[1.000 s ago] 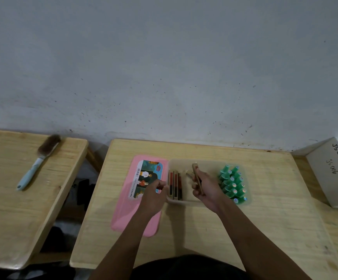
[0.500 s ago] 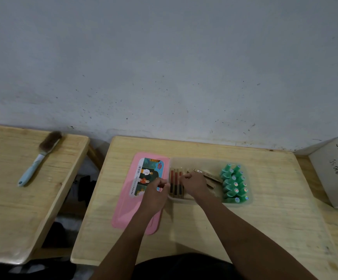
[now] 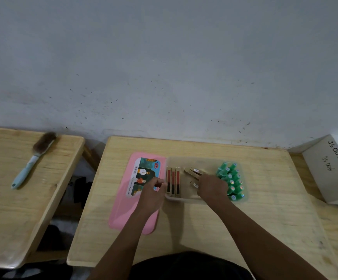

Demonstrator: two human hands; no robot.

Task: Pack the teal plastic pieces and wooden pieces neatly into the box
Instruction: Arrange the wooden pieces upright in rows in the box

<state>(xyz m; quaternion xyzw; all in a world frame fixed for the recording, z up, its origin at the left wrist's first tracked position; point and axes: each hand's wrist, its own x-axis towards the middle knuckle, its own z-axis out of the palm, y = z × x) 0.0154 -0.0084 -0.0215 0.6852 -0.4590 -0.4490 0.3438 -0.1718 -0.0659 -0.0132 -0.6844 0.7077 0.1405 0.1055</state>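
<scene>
The right hand no longer holds a wooden piece upright above the box centre. After passing the box's left section, it now sits low in the centre-right, by the teal pieces. Loose wooden pieces now lie tilted in the box centre.

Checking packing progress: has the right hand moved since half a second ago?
Yes. The right hand has shifted rightwards inside the box, away from the lined-up wooden pieces toward the teal pieces.
</scene>
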